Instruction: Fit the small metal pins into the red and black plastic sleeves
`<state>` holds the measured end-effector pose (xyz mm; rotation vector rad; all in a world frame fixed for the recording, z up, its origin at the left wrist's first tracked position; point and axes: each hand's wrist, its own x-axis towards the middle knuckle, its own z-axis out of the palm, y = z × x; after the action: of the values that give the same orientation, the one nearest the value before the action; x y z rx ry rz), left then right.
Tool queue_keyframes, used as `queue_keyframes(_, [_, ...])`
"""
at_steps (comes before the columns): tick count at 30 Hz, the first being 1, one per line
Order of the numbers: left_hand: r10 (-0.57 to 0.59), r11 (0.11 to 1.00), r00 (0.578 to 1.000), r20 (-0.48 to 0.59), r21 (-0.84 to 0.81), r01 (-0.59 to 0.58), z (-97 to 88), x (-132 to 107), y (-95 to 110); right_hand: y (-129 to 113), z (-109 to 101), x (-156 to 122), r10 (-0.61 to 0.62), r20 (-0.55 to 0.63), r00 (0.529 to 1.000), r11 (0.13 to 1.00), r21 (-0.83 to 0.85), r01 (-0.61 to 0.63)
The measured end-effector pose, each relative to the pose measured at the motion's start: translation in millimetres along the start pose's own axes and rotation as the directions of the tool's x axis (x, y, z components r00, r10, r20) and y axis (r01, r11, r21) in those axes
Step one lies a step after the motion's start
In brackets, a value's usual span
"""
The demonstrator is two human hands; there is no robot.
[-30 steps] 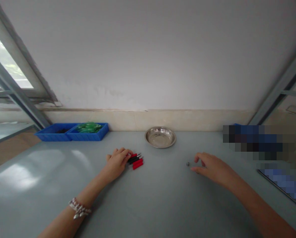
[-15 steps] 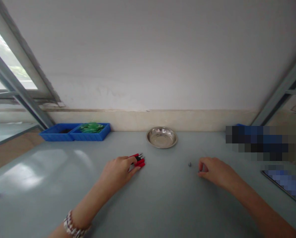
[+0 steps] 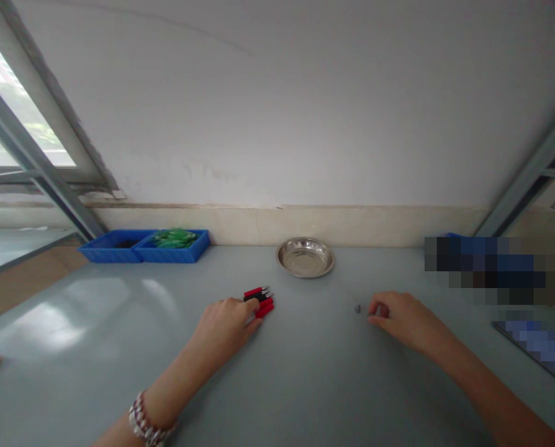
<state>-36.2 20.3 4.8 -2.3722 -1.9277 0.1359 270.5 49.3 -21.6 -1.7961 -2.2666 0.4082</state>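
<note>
A small cluster of red and black plug-like parts (image 3: 259,300) with metal tips lies on the grey table (image 3: 305,372). My left hand (image 3: 227,325) rests beside them, its curled fingertips touching the nearest red one. My right hand (image 3: 398,318) lies to the right with fingers pinched together close to a tiny dark metal piece (image 3: 357,308); what the pinch holds, if anything, is too small to make out.
A shiny steel dish (image 3: 306,256) stands at the back middle near the wall. Two blue trays (image 3: 143,246) sit at the back left, one with green parts (image 3: 175,236). Blurred-out items (image 3: 491,267) lie at the right.
My left hand slid back off the red and black parts, now touching only the near one. My right hand's fingers closed from spread into a pinch beside the small metal piece.
</note>
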Motion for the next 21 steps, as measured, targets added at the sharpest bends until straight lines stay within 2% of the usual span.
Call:
queue_keyframes(8, [-0.004, 0.999, 1.000, -0.025, -0.039, 0.003, 3.0, 0.2, 0.5, -18.0, -2.7, -0.8, -0.120, -0.070, 0.990, 0.968, 0.211, 0.132])
queue_keyframes(11, [0.074, 0.993, 0.992, -0.101, -0.081, -0.082, 0.9, -3.7, 5.9, -34.3, 1.3, -4.5, -0.178, -0.108, 0.978, 0.902, 0.379, 0.207])
queue_keyframes(16, [0.247, 0.940, 0.904, -0.349, -0.141, -0.311, -1.6, -14.6, 24.0, -58.8, 15.3, -12.0, -0.192, -0.124, 0.974, 0.734, 0.640, 0.226])
queue_keyframes(21, [0.343, 0.865, 0.859, -0.380, -0.229, -0.447, 1.8, -18.7, 34.8, -66.7, 24.4, -14.3, -0.169, -0.135, 0.976, 0.636, 0.742, 0.213])
